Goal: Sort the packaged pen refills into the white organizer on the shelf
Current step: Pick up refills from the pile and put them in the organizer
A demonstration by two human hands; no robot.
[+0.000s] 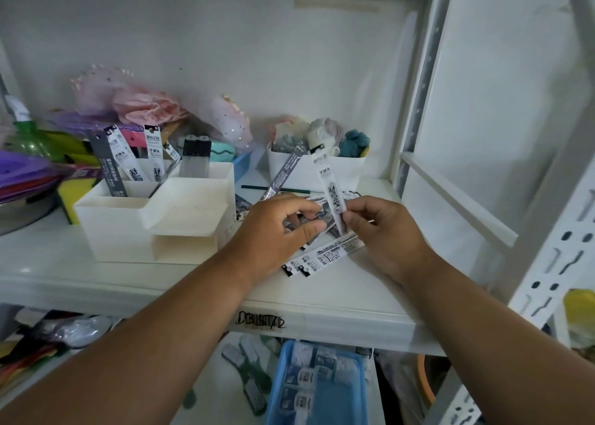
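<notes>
The white organizer (135,225) stands on the shelf at the left, with several packaged pen refills (128,160) upright in its back compartments. My right hand (386,234) pinches a white refill pack (331,186) that points up and away. My left hand (277,231) has its fingers curled over a pile of refill packs (325,257) lying on the shelf, and a dark grey pack (283,173) rises from its fingers. Whether the left hand grips that pack is partly hidden.
A white bin (322,170) with bundled cloth items sits behind the hands. Pink and purple mesh items (128,102) and colourful goods crowd the back left. A shelf upright (425,80) stands at the right. Below, a blue tray (318,389) holds more packs.
</notes>
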